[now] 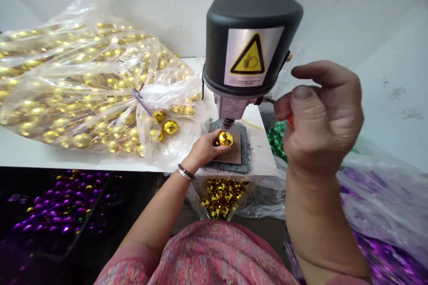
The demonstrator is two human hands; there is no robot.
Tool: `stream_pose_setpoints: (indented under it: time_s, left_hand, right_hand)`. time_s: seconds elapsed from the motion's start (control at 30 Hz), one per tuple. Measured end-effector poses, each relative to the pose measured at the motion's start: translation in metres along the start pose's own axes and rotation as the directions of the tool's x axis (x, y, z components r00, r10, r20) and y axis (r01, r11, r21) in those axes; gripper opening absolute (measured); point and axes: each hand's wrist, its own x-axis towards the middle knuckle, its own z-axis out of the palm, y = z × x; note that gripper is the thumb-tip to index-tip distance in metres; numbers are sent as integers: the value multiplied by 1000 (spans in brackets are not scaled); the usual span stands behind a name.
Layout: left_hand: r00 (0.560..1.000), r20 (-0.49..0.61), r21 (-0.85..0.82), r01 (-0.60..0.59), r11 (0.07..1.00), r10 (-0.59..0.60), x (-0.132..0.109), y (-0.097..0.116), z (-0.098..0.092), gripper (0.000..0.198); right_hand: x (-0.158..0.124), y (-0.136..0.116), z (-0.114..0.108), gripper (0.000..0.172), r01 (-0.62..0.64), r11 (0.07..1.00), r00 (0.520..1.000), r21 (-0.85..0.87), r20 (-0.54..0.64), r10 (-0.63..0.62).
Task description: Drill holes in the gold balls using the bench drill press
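Note:
My left hand [204, 148] pinches a gold mirrored ball [224, 139] between thumb and fingers. The ball rests on a brown board [236, 153] on the grey base plate [245, 168] of a small drill press [252, 22]. Right above the ball is the chuck [228, 122], its tip at the ball's top; whether the bit has entered it I cannot tell. My right hand [323, 120] is closed round the press's feed lever [269, 99], its index finger curled above. A bit of red, the lever's knob, shows between the fingers.
A tied clear bag of gold balls [83, 93] covers the left of the white table [100, 160], with loose gold balls [170, 127] beside it. Below the front edge hangs a bag of gold balls [222, 196]. Purple balls [60, 205] lie lower left; green ones [277, 140] and purple bags [384, 205] are at right.

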Motion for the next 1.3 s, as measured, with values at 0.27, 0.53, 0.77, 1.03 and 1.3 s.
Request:
stream_pose_setpoints:
  time_s: [0.27,0.53,0.77,1.03,1.3]
  left_hand:
    - [1000,7,35,2,999,-2,-1,5,-2,55]
    - [999,-1,34,-35,999,35,-3,4,-1,48]
    - [1000,-12,-5,-5,1000,5,-5,5,1,55]
    - [1000,-8,-18,3,1000,-3,-4,3,2,57]
    - [1000,2,-72,1,997,0,-3,1,3,61]
  right_hand:
    - [-5,-1,7,20,-7,1000,998,23,-66,8]
    - [-27,9,4,17,51,992,990,-116,-128,-66]
    - [-38,9,-1,14,-14,997,995,-76,-98,7]
    - [-46,21,-1,13,17,999,992,-41,-122,-22]
    - [-54,34,6,8,69,996,980,58,-189,-57]
